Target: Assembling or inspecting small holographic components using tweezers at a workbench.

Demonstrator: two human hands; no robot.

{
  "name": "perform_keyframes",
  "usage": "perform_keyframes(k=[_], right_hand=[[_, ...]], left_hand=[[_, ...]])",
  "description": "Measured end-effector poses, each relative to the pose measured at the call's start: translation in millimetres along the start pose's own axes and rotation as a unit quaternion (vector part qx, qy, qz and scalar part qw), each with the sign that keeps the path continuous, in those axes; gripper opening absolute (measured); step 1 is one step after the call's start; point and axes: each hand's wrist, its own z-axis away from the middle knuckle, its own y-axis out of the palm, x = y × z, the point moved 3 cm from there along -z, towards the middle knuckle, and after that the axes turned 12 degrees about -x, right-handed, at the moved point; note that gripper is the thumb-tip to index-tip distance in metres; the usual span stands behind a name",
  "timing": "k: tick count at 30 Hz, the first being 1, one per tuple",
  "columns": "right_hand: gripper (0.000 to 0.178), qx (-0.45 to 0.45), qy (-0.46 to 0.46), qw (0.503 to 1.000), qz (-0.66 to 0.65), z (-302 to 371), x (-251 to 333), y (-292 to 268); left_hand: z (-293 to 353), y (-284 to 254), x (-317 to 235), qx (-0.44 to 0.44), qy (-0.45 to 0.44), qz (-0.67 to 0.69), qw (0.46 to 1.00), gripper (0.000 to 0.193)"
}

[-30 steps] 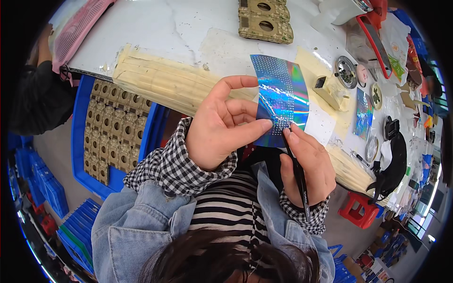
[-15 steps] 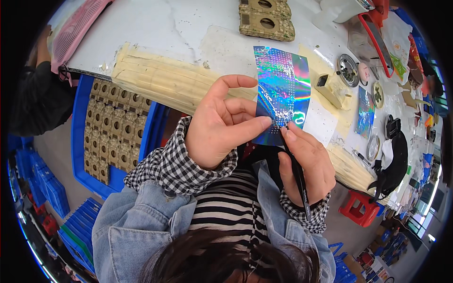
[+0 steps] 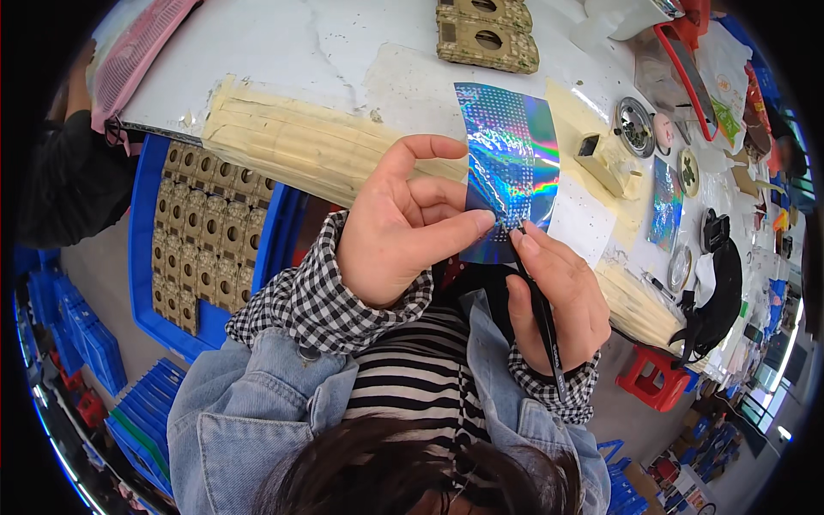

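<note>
A shiny holographic sheet (image 3: 513,154), covered in rows of small marks, is held up over the table's near edge. My left hand (image 3: 403,223) grips its left side, with the thumb lying across the front. In my right hand (image 3: 558,287) is a pair of black tweezers (image 3: 542,322), pinched near the tips. The tweezer tips and the right fingertips meet the lower part of the sheet, close to my left thumb. Whatever sits at the tips is too small to make out.
Camouflage-patterned cases with round holes (image 3: 487,39) lie at the table's far side; several more fill a blue crate (image 3: 142,292) at left. At right are a tape-wrapped block (image 3: 609,163), a round metal tin (image 3: 635,127), another holographic sheet (image 3: 665,202) and a black pouch (image 3: 725,279).
The top of the holographic sheet has tilted slightly left and its reflections have shifted. Both hands stay nearly in place.
</note>
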Motion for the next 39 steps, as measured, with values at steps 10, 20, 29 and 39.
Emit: perform_keyframes(k=[10,20,29,39], right_hand=[[0.041,-0.006,0.009,1.0,0.002,-1.0,-0.7,2.7],[0.038,-0.017,0.035,0.999,0.006,-0.5,0.3,5.1],[0.037,-0.012,0.049,0.999,0.002,1.7,1.8,5.8],[0.041,-0.02,0.047,0.999,0.001,4.1,4.3,6.7]], left_hand=[[-0.8,-1.0,1.7,-0.01,-0.002,-0.005,1.0,0.053],[0.2,-1.5,2.3,-0.015,-0.027,0.009,0.999,0.051],[0.2,-0.6,5.0,-0.028,-0.034,0.024,0.999,0.049],[0.2,-1.6,8.0,-0.034,-0.061,0.043,0.997,0.049]])
